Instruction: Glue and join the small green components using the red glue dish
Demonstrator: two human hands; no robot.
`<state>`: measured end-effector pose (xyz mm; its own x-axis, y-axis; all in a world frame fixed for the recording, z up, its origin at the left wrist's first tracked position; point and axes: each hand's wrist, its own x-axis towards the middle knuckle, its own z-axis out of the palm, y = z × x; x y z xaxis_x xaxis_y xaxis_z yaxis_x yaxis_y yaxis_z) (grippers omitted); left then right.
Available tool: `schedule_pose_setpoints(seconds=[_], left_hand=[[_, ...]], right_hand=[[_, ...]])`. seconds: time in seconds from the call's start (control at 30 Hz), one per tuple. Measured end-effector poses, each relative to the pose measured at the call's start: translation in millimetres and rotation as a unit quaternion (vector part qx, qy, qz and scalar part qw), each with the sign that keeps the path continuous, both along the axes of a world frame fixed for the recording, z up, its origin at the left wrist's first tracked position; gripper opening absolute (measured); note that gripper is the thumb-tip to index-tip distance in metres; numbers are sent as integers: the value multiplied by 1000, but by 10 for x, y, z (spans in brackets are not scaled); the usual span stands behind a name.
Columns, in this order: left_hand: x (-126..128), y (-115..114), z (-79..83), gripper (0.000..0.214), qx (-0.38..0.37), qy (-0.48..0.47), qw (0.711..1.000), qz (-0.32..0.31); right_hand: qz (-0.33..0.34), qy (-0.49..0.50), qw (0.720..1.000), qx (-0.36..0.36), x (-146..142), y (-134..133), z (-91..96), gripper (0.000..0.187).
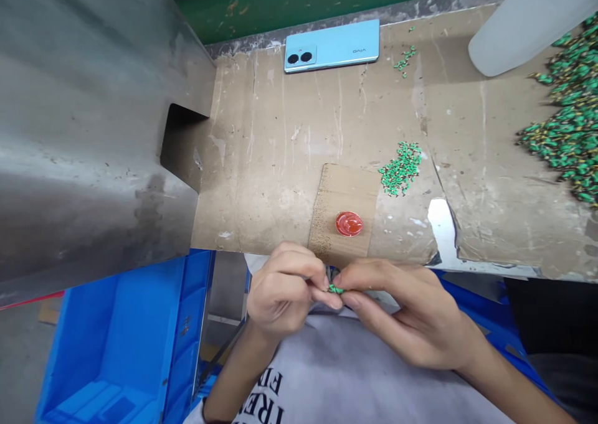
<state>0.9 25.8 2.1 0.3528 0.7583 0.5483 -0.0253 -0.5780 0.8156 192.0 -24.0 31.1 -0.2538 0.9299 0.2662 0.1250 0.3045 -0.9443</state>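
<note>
Just off the table's front edge, both hands meet over a small green piece. My left hand pinches its left end between thumb and forefinger. From the other side, my right hand grips the right end the same way. The piece's exact kind is too small to make out. Beyond the hands, a small round dish of red paste sits on a cardboard piece. To the right of that cardboard lies a little heap of tiny green pieces.
A large pile of green and yellow pieces covers the right side, beside a whitish cylinder. A light blue phone lies at the back. A metal housing stands left, above a blue crate.
</note>
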Motion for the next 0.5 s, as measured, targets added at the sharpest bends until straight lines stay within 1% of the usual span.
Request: schedule_pose_setpoints(seconds=[0.13,0.4,0.5], left_hand=[[0,-10,11,24,14,-10,1000,8],[23,-21,-7,37,15,-9,1000,-10],[60,-22,-7,31,-1,-24,1000,-7]], right_hand=[[9,-14,1000,-6,-4,-8,-19,18],[13,4,1000,2,-16,-12,-67,20],[6,16,1000,11,-24,0,-67,23]])
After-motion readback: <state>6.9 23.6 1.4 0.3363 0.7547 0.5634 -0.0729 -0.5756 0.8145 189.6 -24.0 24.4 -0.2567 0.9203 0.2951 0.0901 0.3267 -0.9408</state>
